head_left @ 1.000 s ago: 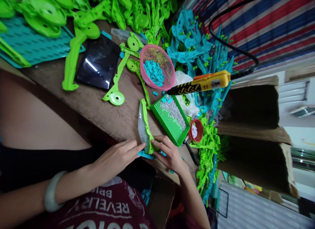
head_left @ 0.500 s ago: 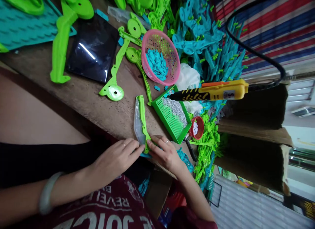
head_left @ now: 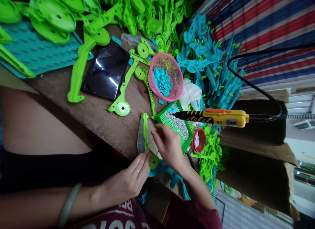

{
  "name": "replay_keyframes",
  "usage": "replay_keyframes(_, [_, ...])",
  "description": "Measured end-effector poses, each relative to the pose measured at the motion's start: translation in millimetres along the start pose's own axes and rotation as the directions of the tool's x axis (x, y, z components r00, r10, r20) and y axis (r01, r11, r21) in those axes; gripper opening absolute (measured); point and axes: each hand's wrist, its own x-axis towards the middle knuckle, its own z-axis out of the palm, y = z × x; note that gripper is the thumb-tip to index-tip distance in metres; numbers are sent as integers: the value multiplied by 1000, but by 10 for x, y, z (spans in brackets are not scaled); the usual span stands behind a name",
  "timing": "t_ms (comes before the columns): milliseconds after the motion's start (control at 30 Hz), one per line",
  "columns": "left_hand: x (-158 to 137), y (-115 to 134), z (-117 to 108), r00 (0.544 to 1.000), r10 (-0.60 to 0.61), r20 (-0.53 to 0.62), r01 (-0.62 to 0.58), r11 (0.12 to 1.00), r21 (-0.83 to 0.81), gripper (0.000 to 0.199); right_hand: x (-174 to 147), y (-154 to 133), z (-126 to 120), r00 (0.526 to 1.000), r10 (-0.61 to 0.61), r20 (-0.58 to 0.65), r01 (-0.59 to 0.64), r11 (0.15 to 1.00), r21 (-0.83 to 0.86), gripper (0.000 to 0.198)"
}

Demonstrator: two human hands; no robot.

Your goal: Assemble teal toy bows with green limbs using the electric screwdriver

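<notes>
Left hand [head_left: 129, 178] on lime part [head_left: 145, 132], right hand [head_left: 169, 150] raised by green tray [head_left: 188, 145]

Lime part lies near the close edge of the table [head_left: 103, 114], lower end under left fingertips; grip or just pressing, can't tell. Right fingers half curled, anything inside hidden. Clear panel [head_left: 140, 140] sits along the part's side.

Risks: part is long and slim, steadied at one end only, so a knock could swing it toward the edge. Panel could slide out of line if left fingers ease. Corded driver [head_left: 222, 117] hangs close to the right hand; a lifted wrist might bump it.

Materials: part is glossy moulded plastic; lime disc [head_left: 154, 161] past the fingers may be its end. Panel smooth, see-through, bowed. Tray rectangular, perforated, with shiny metal bits [head_left: 180, 124]. Farther: round pink basket [head_left: 175, 76], mesh walls, blue blocks [head_left: 161, 81] inside.
</notes>
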Motion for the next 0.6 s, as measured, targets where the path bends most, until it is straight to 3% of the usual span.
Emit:
replay_keyframes(133, [17,-4,1,999,-20,-46,20,1000,-5,47,290,66,218,995,-53,85,58,997,-57,33])
replay_keyframes(233, [17,11,15,998,-23,-63,22,1000,-19,48,346,-15,129,989,-58,-138,73,991,108,19])
replay_keyframes(300, [16,23,22,998,-25,-66,23,999,-32,49,404,-116,78,939,-9,-344,138,925,354,40])
replay_keyframes(333, [17,27,24,998,-26,-62,24,999,-31,49,455,-155,96,920,23,-392,178,865,469,48])
replay_keyframes(400, [21,32,22,999,-21,-47,20,1000,-12,50,600,-171,244,925,46,-377,211,763,611,57])
replay_keyframes(533, [27,31,26,999,2,-36,0,999,34,50,912,-36,670,966,86,-242,121,679,724,58])
replay_keyframes(600, [14,14,40,999,11,-40,-10,1000,24,50,951,-13,685,961,137,-239,105,619,779,58])
